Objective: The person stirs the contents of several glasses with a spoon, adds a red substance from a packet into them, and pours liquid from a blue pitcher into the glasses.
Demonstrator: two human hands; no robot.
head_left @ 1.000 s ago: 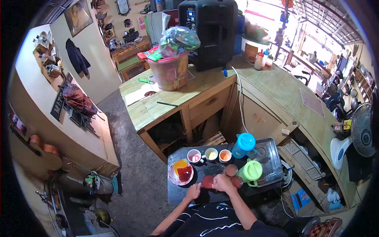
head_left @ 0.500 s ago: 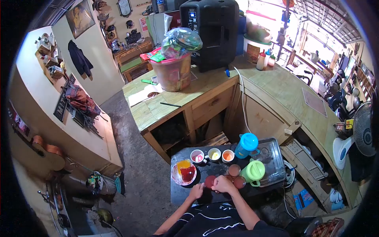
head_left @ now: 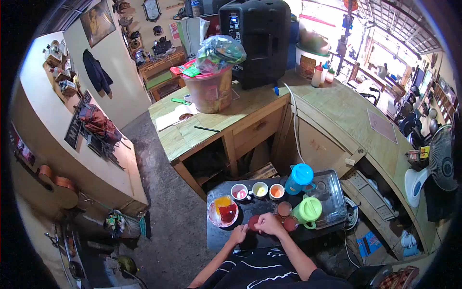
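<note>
Two bare hands at a round red cup on a dark tabletop

The left hand has its fingers curled together at the near left of the round, dark-red cup; whether they touch it I cannot tell. The right hand bends over the cup's right side, fingers bunched at the rim, though what they pinch, if anything, is too small to make out. The cup stands near the front edge of the flat, dark table.

To its right sit smooth, round brownish-red cups, beside a lidded pale-green plastic pitcher. To its left, a round patterned plate bears glossy yellow and red slabs. Beyond stand three white mugs with pink, yellow and orange contents, a lidded blue plastic pitcher and a clear rectangular tray.

Past the table, a wood-grained counter holds a pink-rimmed plastic bucket topped with crinkled bags, and a boxy black speaker. The floor is rough and grey.
</note>
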